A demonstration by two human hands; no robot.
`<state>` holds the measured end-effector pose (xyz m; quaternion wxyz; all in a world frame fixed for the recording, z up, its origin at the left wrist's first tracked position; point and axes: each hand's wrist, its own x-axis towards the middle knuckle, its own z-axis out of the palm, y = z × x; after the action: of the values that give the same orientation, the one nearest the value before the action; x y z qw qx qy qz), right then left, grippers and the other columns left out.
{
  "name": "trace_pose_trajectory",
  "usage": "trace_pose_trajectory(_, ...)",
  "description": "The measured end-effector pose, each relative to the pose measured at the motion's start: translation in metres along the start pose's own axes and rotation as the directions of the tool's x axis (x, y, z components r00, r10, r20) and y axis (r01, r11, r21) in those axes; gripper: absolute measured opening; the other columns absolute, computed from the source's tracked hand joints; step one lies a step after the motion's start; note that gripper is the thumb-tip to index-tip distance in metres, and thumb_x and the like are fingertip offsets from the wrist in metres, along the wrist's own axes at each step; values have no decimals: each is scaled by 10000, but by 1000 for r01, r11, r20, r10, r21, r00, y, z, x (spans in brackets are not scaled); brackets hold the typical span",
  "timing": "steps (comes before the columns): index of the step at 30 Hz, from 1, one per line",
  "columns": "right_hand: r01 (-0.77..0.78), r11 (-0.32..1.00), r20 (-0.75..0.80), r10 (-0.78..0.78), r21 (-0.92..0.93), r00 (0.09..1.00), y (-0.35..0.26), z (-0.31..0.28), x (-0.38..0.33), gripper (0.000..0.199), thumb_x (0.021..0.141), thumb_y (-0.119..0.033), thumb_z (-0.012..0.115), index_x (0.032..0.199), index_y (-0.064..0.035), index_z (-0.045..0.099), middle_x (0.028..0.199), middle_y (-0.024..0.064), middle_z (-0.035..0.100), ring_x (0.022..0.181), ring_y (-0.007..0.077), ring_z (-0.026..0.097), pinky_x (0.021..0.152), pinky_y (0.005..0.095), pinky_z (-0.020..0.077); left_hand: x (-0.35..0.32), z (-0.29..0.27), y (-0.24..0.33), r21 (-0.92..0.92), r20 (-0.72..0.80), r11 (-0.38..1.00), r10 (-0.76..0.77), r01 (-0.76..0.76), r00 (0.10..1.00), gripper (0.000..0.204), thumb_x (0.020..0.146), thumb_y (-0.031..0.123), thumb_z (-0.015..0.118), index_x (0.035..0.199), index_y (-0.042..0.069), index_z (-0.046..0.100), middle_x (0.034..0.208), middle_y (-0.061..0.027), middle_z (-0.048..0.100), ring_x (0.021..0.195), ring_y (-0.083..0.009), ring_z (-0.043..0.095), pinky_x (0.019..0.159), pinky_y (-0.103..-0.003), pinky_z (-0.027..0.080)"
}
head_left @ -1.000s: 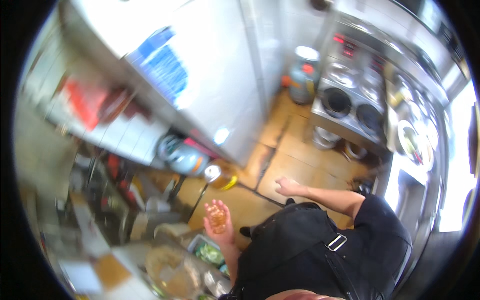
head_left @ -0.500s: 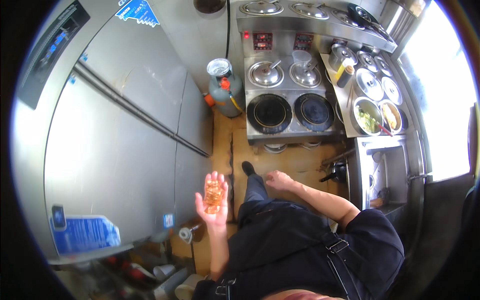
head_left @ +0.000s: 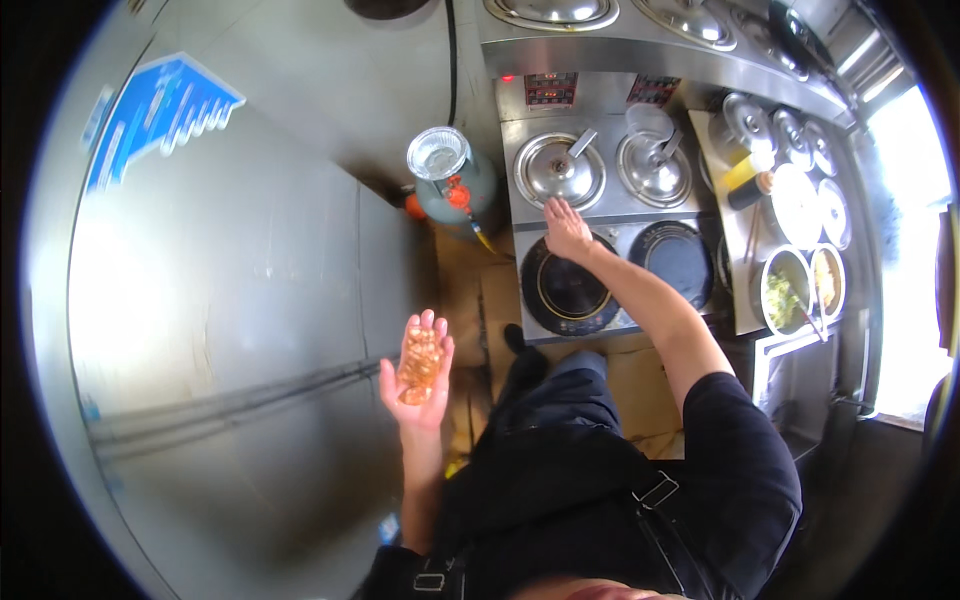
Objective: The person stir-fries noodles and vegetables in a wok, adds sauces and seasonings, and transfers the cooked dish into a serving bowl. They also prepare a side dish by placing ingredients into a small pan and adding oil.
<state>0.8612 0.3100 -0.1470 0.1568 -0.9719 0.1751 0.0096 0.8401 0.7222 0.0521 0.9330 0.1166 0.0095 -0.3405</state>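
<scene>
My left hand (head_left: 417, 375) is held palm up in front of a steel cabinet door, with a small clear packet of orange-brown food (head_left: 420, 364) lying on the flat palm. My right hand (head_left: 566, 227) reaches forward with fingers spread over the far edge of the left black round cooktop (head_left: 562, 303), just below a lidded steel pot (head_left: 558, 170). It holds nothing.
A second black cooktop (head_left: 676, 260) and another lidded pot (head_left: 653, 172) sit to the right. A grey gas cylinder (head_left: 450, 180) stands on the floor at the left. Bowls of food (head_left: 785, 292) and steel lids line a counter at the right. Large steel refrigerator doors (head_left: 230, 300) fill the left.
The view has swung toward the cooker. My right hand has reached forward from near my body to the cooktop. My left hand still carries the packet on its palm.
</scene>
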Motion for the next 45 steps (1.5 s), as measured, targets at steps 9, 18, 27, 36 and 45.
trace_pose_trajectory(9, 177, 977, 124, -162, -120, 979, 42, 7, 74, 636, 907, -106, 576, 1521, 9, 454, 1640, 158, 395, 1515, 349, 386, 1246, 477, 326, 38, 5, -40, 148, -169, 988, 58, -32, 984, 835, 995, 412, 663, 1607, -29, 307, 1675, -225, 328, 1553, -409, 307, 1279, -513, 291)
trace_pose_trajectory(18, -11, 992, -489, 73, 129, 869, 129, -172, 71, 554, 823, -31, 611, 1376, 0, 603, 1322, 169, 628, 1247, 383, 580, 1053, 448, 491, 49, 55, -121, 171, -219, 984, -10, 49, 976, 814, 1001, 466, 601, 1601, -12, 328, 1676, -182, 339, 1550, -370, 323, 1278, -475, 291)
trace_pose_trajectory(27, -324, 832, -420, 518, 451, 745, 301, -187, -50, 282, 808, -67, 661, 1081, -32, 725, 1105, 193, 684, 1108, 418, 634, 985, 477, 522, 126, 97, -208, 35, -103, 991, -124, 128, 987, 839, 1012, 374, 672, 1635, -7, 259, 1711, -205, 266, 1584, -381, 248, 1311, -492, 196)
trace_pose_trajectory(36, -837, 541, -188, 817, -80, 545, 448, -146, -238, 644, 921, -260, 664, 1414, 127, 516, 1506, 337, 422, 1365, 537, 418, 1114, 623, 400, 149, 131, -299, 63, -200, 960, -255, 272, 946, 846, 1010, 376, 665, 1639, -8, 250, 1716, -197, 261, 1593, -372, 230, 1312, -502, 183)
trace_pose_trajectory(45, -409, 881, 70, 436, -239, 897, 434, -178, -278, 1041, 757, -353, 888, 1495, 157, 361, 1548, 322, 328, 1319, 426, 483, 1165, 440, 431, 170, 161, -348, 8, -137, 928, -368, 372, 920, 868, 983, 351, 682, 1632, -26, 246, 1708, -225, 258, 1593, -409, 208, 1311, -543, 186)
